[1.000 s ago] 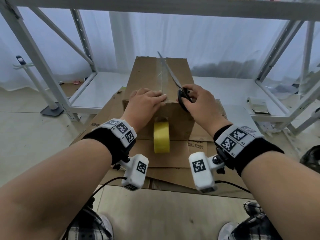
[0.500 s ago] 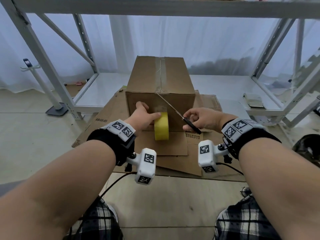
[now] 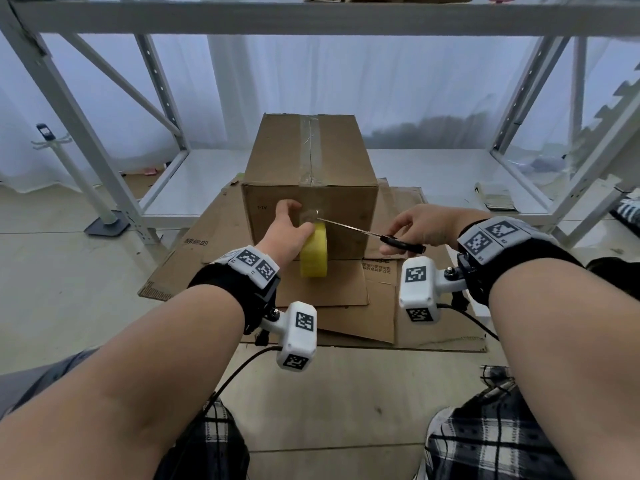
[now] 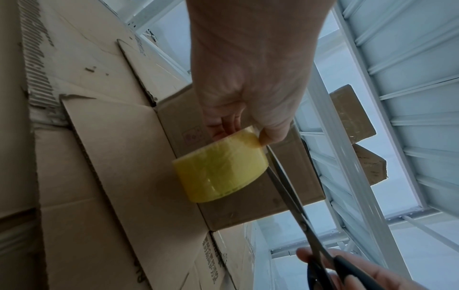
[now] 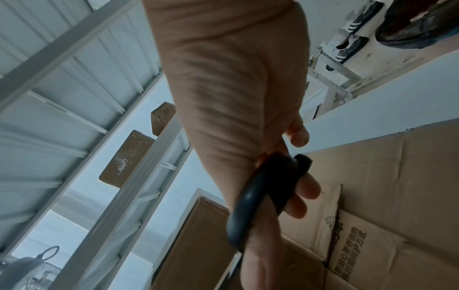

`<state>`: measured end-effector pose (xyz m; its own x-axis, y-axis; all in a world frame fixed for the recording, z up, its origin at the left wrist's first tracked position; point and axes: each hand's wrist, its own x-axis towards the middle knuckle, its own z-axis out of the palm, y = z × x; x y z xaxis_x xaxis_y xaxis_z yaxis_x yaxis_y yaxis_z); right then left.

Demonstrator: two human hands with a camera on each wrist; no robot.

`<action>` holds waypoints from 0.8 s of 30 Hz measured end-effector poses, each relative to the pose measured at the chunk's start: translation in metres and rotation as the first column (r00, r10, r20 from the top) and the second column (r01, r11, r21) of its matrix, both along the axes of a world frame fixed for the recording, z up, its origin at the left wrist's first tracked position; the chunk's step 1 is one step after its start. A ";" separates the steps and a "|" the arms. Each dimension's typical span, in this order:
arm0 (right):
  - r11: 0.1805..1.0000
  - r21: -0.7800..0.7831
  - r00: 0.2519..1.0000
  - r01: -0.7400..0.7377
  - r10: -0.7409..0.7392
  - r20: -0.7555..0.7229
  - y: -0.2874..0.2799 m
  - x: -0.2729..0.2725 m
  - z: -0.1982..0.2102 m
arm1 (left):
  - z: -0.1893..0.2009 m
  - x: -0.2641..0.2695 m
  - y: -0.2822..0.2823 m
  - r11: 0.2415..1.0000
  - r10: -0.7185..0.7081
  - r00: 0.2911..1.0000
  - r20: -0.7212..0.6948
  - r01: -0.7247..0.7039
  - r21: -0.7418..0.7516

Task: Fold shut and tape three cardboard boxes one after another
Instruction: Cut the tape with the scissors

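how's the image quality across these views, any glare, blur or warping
Head view: wide-angle bends the shelf frame; backlit curtain, soft even light on the box. Left wrist view: tape roll sharp, scissors clear, bright background washed out. Right wrist view: hand close, scissor handle slightly soft.

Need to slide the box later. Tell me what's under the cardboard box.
The cardboard box stands on flattened cardboard sheets spread on the floor. What lies beneath those sheets, and the box's own underside, is covered.
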<state>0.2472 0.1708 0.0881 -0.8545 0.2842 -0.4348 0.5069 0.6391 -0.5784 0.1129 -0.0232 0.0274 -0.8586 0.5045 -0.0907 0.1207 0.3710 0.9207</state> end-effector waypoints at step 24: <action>0.995 0.083 0.996 -0.060 0.065 -0.060 0.013 -0.026 0.009 | 0.004 -0.003 -0.009 0.995 -0.085 0.996 0.030 0.086 -0.046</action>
